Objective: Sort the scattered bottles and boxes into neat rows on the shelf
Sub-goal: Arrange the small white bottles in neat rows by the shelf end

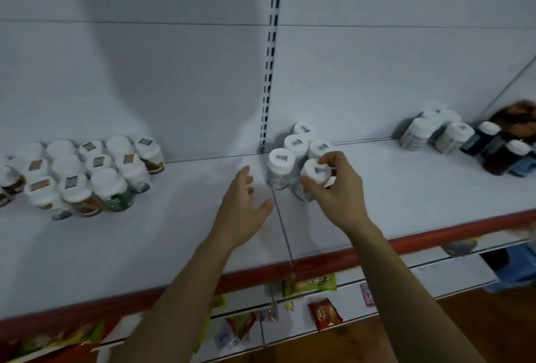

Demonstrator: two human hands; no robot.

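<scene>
right hand (333,185): fingers closed around white-capped bottle (311,177), centre frame, front of five-bottle cluster on shelf (406,188) | left hand (243,206): open, empty, beside cluster

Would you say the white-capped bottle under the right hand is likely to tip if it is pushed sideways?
Probably somewhat: the bottle looks taller than wide, so a high push may tip it. Neighbouring bottles behind could brace it. The right hand grips near the cap; it likely lifts rigidly.
</scene>
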